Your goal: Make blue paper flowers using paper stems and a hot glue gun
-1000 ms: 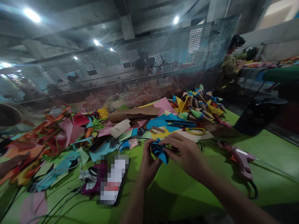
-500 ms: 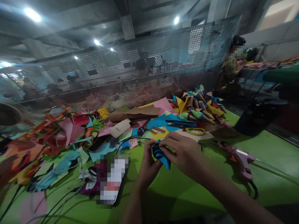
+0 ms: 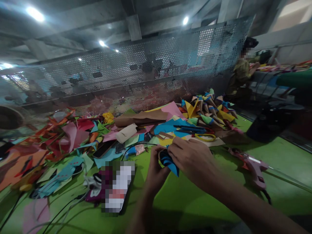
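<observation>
A small piece of layered, curled blue paper [image 3: 170, 165] is held between my two hands over the green table. My left hand [image 3: 157, 169] is closed on its left side, thumb below and fingers above. From the upper right my right hand [image 3: 188, 157] pinches its top edge, and these fingers hide part of the paper. Beyond my hands lie yellow-handled scissors [image 3: 206, 137] and flat blue sheets [image 3: 164, 127]. To the right rests a pink glue gun [image 3: 254, 169] with its cord trailing toward me.
A blurred-out white box [image 3: 119, 188] and purple object with cables sit left of my hands. Paper scraps [image 3: 73, 133] heap at the left. Paper cones [image 3: 207, 109] pile at the back right, before a perforated metal screen [image 3: 146, 74]. A person [image 3: 241, 71] sits beyond.
My right hand's fingers have shifted slightly and closed more over the top of the blue paper. My left hand keeps its hold. At far left, the blurred shape near the table edge has gone.
</observation>
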Demonstrator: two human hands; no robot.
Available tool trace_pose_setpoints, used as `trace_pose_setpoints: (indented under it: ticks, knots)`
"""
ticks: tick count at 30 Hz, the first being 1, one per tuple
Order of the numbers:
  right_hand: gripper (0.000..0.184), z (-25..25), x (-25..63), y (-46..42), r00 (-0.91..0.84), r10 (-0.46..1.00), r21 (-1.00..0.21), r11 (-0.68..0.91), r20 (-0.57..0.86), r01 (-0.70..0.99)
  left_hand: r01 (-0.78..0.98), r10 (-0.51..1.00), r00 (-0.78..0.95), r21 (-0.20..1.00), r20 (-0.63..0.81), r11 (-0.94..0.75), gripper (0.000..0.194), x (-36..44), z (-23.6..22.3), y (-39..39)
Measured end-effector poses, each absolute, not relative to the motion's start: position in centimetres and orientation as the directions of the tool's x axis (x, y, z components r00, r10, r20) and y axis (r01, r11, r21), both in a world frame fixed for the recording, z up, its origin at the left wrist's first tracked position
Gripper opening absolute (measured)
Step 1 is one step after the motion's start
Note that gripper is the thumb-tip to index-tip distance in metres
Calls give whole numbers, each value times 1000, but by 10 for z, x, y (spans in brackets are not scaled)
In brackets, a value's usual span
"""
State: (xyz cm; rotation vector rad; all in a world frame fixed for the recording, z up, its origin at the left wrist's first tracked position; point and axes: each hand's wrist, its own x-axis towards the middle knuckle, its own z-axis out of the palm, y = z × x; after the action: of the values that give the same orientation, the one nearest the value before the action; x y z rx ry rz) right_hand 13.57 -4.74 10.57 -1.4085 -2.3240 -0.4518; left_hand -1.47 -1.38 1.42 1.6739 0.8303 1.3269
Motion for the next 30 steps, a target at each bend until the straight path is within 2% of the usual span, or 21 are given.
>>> trace_pose_setpoints:
  ticks: [12, 17, 22, 26, 30]
  knots:
    - [11, 113, 133, -49, -466, 762, 123, 464, 449, 877, -21, 879, 222, 903, 422, -428, 47, -13, 15, -14]
    - [6, 115, 136, -49, -465, 776, -21, 523, 426, 852, -36, 876, 243, 906, 417, -422, 47, -14, 16, -15]
    - [13, 116, 142, -53, -426, 783, -185, 550, 454, 814, -41, 888, 247, 920, 387, -389, 42, -15, 21, -16]
    - [17, 117, 145, -57, -417, 802, -256, 550, 427, 795, -33, 909, 237, 938, 342, -344, 42, -16, 23, -17]
    - [19, 117, 146, -56, -407, 812, -279, 542, 419, 793, -48, 919, 253, 953, 302, -300, 44, -17, 20, -18]
